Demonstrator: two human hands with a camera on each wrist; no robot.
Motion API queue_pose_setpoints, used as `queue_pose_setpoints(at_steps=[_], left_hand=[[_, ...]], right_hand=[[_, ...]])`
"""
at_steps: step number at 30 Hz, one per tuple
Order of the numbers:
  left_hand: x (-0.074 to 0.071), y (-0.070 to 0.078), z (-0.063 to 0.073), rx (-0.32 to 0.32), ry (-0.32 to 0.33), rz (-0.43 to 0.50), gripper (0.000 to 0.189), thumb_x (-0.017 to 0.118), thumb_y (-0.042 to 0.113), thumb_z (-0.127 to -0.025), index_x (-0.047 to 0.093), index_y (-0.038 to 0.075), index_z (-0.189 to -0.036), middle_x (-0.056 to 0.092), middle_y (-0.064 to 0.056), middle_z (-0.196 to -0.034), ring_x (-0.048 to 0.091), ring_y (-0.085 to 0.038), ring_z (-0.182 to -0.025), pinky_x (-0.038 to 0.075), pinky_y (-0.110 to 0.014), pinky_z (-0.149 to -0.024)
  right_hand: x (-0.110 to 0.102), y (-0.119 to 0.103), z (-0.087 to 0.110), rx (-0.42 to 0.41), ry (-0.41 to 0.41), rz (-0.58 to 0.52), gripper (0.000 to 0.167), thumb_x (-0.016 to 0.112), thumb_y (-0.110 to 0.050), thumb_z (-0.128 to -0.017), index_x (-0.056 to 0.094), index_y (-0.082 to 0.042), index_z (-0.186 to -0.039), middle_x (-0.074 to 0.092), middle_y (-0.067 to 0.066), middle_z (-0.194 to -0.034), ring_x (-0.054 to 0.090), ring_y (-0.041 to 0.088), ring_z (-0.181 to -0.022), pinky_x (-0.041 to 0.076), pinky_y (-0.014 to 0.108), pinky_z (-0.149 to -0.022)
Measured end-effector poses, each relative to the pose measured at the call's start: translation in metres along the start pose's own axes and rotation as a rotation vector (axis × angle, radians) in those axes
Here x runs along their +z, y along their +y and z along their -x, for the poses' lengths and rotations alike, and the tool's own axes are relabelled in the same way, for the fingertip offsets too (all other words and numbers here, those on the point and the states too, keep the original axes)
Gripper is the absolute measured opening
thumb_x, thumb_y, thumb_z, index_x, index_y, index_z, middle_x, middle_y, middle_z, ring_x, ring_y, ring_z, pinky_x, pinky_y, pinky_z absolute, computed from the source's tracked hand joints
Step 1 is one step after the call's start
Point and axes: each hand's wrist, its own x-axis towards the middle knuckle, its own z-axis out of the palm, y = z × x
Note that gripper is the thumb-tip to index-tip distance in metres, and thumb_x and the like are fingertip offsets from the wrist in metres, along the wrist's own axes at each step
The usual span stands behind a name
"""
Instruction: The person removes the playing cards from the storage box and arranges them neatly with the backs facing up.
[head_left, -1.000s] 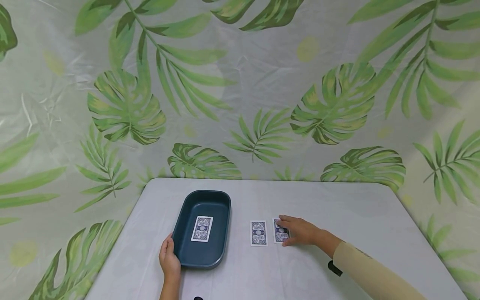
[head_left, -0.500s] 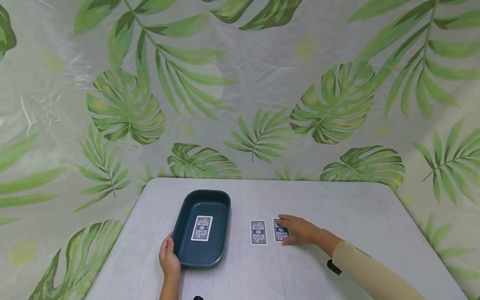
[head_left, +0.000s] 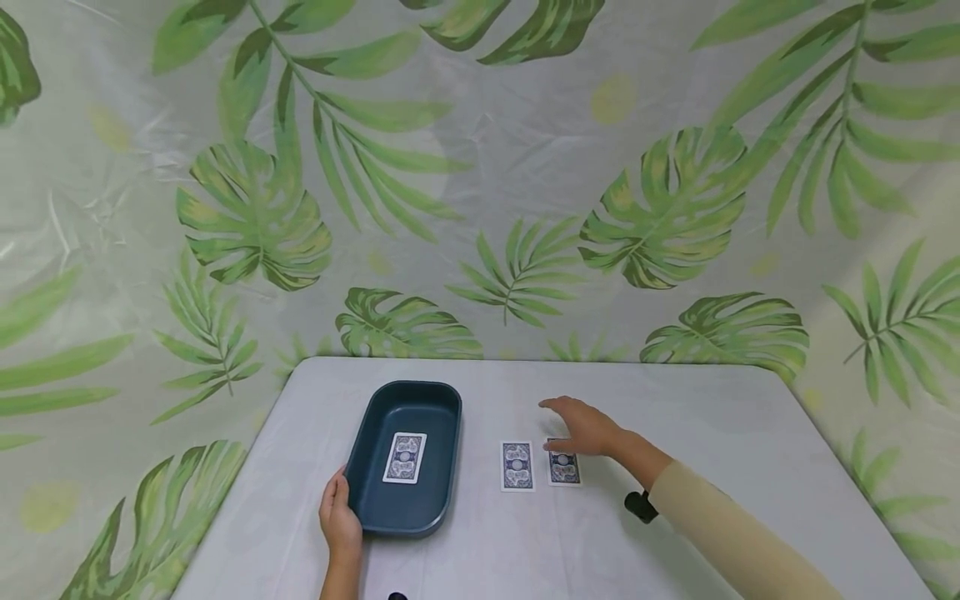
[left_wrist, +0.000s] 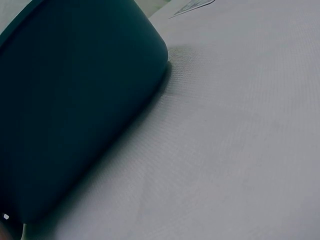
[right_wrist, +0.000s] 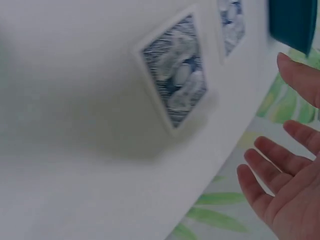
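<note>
A dark teal rectangular tray (head_left: 397, 512) sits on the left part of the table, with one playing card (head_left: 405, 457) face down inside it. My left hand (head_left: 341, 515) holds the tray by its near left side. Two more face-down cards with blue patterned backs lie to the right of it: a middle card (head_left: 517, 467) and a right card (head_left: 564, 472). Over the far end of the right card hovers my right hand (head_left: 588, 427), fingers spread and holding nothing. In the right wrist view that hand's fingertips (right_wrist: 252, 155) are apart from the card.
A white cloth covers the table (head_left: 720, 467). Behind it hangs a leaf-print sheet (head_left: 517, 167). A black wrist device (head_left: 641, 506) shows under the right forearm, and another dark bit (head_left: 397, 596) at the bottom edge.
My right hand has lifted off the right card and shifted away toward the far side, its fingers spread wider. The right card stays in place. The left hand and tray have not moved.
</note>
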Motion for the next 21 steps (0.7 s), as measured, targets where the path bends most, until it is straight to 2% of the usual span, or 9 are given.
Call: queue_pose_setpoints(at_steps=[12,21], left_hand=[[0.001,0.004,0.002,0.004,-0.006,-0.009,0.043,0.032,0.019,-0.101,0.043,-0.014,-0.126,0.041,-0.030,-0.132,0.034,-0.036,-0.123,0.025,-0.033,-0.101],[0.000,0.002,0.001,0.012,-0.004,-0.008,0.043,0.032,0.018,-0.101,0.044,-0.014,-0.126,0.041,-0.030,-0.131,0.034,-0.036,-0.123,0.026,-0.028,-0.099]], right_hand=[[-0.022,-0.025,-0.031,-0.052,0.057,0.037,0.064,0.069,-0.037,-0.080,0.047,-0.006,-0.132,0.048,0.014,-0.131,0.041,0.033,-0.121,0.034,0.048,-0.096],[-0.015,-0.053,-0.058,-0.056,0.066,0.044,0.074,0.066,-0.043,-0.082,0.035,-0.009,-0.140,0.045,0.014,-0.134,0.041,0.032,-0.122,0.032,0.050,-0.096]])
